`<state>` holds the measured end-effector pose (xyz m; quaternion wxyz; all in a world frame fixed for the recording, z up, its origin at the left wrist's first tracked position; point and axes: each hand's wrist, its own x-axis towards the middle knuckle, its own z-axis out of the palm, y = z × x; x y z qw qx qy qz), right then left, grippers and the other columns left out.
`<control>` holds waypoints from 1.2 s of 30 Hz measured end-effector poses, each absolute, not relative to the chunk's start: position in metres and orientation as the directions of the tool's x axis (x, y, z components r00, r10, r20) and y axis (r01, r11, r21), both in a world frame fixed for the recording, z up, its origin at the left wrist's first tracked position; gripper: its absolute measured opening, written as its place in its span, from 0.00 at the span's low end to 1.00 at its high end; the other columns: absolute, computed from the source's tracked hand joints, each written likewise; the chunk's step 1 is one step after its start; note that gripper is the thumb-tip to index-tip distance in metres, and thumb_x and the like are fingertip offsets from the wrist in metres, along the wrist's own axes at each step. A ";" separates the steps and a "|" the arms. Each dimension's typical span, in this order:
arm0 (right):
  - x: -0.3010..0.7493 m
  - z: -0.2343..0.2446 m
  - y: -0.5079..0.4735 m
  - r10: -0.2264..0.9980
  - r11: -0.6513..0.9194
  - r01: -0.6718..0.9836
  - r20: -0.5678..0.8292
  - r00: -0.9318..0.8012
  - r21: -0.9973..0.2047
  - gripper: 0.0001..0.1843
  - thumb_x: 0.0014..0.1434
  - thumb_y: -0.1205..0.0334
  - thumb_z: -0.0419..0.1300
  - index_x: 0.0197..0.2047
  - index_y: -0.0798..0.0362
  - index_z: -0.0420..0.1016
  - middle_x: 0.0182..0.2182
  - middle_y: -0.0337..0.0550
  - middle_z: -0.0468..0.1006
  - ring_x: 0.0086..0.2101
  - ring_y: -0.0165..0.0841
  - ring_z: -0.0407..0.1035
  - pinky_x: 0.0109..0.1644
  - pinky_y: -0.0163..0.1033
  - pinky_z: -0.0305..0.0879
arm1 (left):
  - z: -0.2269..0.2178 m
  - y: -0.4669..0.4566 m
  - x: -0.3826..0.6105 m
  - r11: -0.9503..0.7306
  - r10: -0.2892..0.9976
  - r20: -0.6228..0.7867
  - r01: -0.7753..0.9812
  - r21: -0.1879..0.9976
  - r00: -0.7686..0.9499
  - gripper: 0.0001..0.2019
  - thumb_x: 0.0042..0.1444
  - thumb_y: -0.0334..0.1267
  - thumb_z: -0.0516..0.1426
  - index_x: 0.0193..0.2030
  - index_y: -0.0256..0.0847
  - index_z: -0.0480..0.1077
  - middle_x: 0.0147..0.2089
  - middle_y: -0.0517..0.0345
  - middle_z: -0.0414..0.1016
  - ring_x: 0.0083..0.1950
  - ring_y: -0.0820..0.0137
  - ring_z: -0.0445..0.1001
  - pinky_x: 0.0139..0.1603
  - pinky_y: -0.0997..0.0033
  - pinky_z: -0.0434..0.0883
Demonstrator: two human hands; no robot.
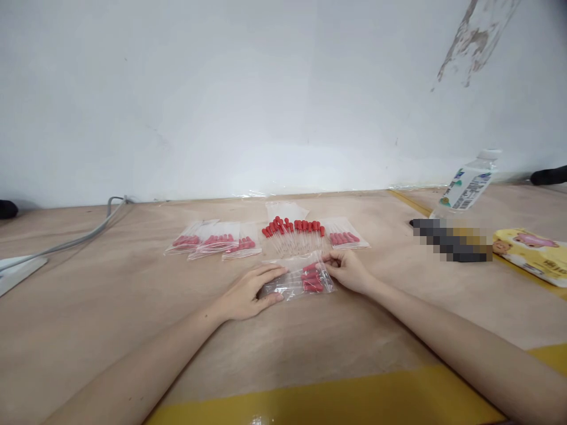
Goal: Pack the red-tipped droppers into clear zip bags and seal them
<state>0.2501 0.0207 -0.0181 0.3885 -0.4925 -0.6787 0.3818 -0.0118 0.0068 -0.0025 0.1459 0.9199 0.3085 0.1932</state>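
A clear plastic bag (297,281) with red-capped droppers inside lies flat on the wooden table (110,307) in front of me. My left hand (248,292) rests on the bag's left end, fingers stretched flat over it. My right hand (348,270) pinches the bag's right edge with curled fingers. Just behind the bag lies a loose row of red-capped droppers (293,233). Three filled bags (215,242) lie to the left of that row and one filled bag (344,236) to its right. An empty clear bag (286,209) lies behind the row.
A plastic bottle (469,184) leans at the right, with a blurred dark object (452,241) and a yellow packet (534,254) near it. A grey cable (80,236) and white strip (18,268) lie at the left. The wall stands behind; a yellow band (310,401) marks the near edge.
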 end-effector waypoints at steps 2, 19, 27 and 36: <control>0.248 -0.019 0.021 0.958 0.272 0.402 0.209 -0.194 -0.874 0.10 0.47 0.57 0.59 0.26 0.56 0.72 0.21 0.39 0.73 0.22 0.27 0.62 0.26 0.33 0.59 | -0.003 0.007 -0.012 -0.767 0.624 0.264 0.511 0.389 0.735 0.23 0.59 0.44 0.52 0.60 0.46 0.57 0.59 0.52 0.62 0.59 0.62 0.61 0.58 0.57 0.60; 0.260 0.003 0.118 0.934 0.066 0.823 0.326 0.148 -0.564 0.17 0.50 0.52 0.56 0.38 0.53 0.76 0.31 0.45 0.77 0.33 0.35 0.69 0.35 0.36 0.61 | -0.004 0.006 -0.013 -0.758 0.633 0.261 0.514 0.402 0.729 0.22 0.58 0.45 0.53 0.58 0.43 0.61 0.59 0.50 0.62 0.59 0.61 0.61 0.59 0.56 0.60; 0.243 -0.006 0.146 0.944 -0.087 0.622 0.135 0.301 -0.779 0.08 0.40 0.61 0.61 0.26 0.55 0.75 0.23 0.43 0.75 0.25 0.32 0.68 0.27 0.33 0.60 | -0.005 0.007 -0.014 -0.759 0.630 0.263 0.507 0.408 0.731 0.22 0.58 0.45 0.53 0.59 0.44 0.61 0.59 0.51 0.62 0.59 0.61 0.61 0.59 0.57 0.61; 0.256 0.018 0.114 0.927 0.092 0.350 0.209 0.310 -0.932 0.16 0.52 0.60 0.51 0.45 0.55 0.62 0.28 0.39 0.71 0.21 0.23 0.63 0.23 0.29 0.61 | -0.005 0.007 -0.014 -0.763 0.628 0.260 0.514 0.392 0.733 0.22 0.58 0.45 0.52 0.59 0.44 0.60 0.59 0.51 0.62 0.59 0.61 0.61 0.59 0.56 0.60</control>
